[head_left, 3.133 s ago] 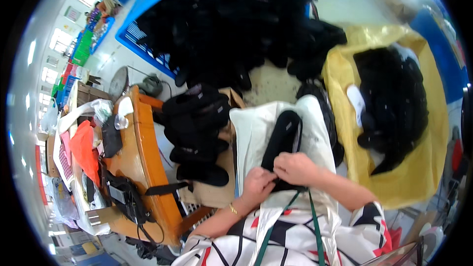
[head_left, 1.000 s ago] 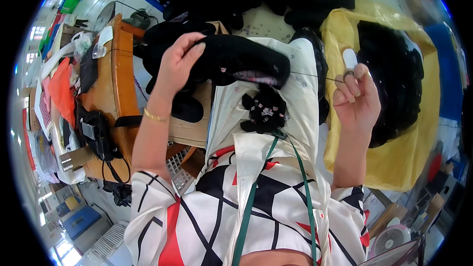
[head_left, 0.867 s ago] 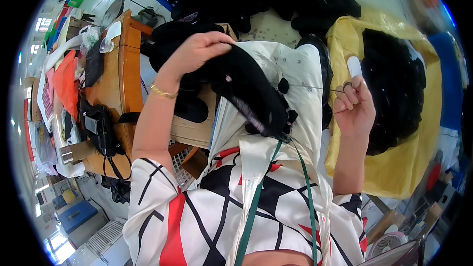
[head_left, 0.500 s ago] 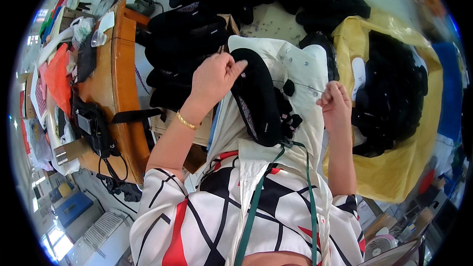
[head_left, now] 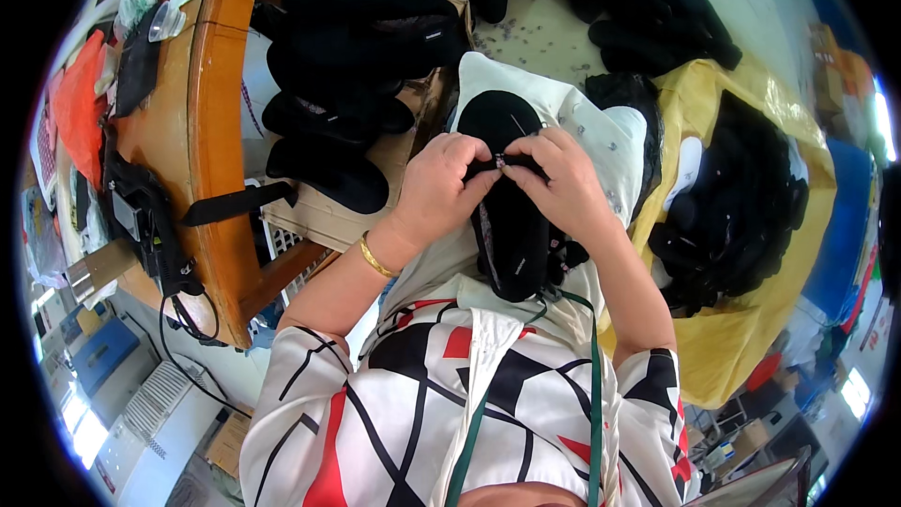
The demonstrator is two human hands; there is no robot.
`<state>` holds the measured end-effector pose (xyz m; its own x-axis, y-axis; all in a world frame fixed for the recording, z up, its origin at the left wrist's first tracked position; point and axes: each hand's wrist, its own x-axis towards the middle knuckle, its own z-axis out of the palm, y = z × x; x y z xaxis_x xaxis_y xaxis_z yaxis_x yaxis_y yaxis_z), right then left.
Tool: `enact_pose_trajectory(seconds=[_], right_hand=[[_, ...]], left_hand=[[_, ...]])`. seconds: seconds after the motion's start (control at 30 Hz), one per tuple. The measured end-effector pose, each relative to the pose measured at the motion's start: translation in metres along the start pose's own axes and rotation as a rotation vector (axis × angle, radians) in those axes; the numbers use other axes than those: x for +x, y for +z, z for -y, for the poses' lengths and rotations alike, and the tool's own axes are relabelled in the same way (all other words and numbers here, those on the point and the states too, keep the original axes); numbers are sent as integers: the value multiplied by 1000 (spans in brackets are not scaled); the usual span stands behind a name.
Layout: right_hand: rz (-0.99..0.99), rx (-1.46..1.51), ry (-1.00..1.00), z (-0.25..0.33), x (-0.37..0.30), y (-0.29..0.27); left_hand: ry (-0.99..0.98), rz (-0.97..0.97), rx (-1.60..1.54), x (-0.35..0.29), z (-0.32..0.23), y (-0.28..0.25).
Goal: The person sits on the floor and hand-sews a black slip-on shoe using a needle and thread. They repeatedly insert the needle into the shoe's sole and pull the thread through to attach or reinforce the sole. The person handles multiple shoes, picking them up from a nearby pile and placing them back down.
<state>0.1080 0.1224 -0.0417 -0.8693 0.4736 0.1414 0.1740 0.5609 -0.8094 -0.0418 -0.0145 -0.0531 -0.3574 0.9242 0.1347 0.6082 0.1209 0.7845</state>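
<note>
With our left hand (head_left: 436,180) and right hand (head_left: 570,178), we pinch a bow (head_left: 500,161) over the shoe (head_left: 516,249), which lies on white cloth (head_left: 610,155).

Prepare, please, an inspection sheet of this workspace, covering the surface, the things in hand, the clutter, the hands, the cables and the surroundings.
Surface: white cloth over the lap; wooden table to the left.
Things in hand: black shoe lying on the cloth; small black piece with a shiny centre over it.
Clutter: black shoes heaped at left; black bag and orange-red cloth on the table.
Hands: left hand and right hand pinch the small black piece.
Cables: dark cord hanging beside the table; cable or strap, cannot tell.
Surroundings: yellow sack of black items at right; white slatted unit at lower left.
</note>
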Motion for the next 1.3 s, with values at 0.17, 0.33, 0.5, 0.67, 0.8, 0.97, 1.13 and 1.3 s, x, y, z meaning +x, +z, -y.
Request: enact_pose_trajectory(seconds=[0.17,0.33,0.5,0.67,0.8,0.97,1.13,1.3], right_hand=[[5,-67,66,5,-2,2],[-9,-44,52,-1,-4,4],[28,26,49,-3,-2,0],[88,-58,33,-4,-1,-3],[151,-111,111,-1,4,-4],[222,-119,321,12,1,-10],[206,-215,344,16,-22,-13],[-73,-511,178,1,-36,-25]], left_hand=[[-39,-94,-4,-4,-3,7],[-222,-96,-194,-11,-7,12],[-535,-23,-557,-17,-10,19],[-629,83,-701,-15,-4,18],[-593,141,-674,-12,4,16],[-560,164,-625,3,8,8],[-546,153,-630,6,13,8],[-557,185,-679,14,9,0]])
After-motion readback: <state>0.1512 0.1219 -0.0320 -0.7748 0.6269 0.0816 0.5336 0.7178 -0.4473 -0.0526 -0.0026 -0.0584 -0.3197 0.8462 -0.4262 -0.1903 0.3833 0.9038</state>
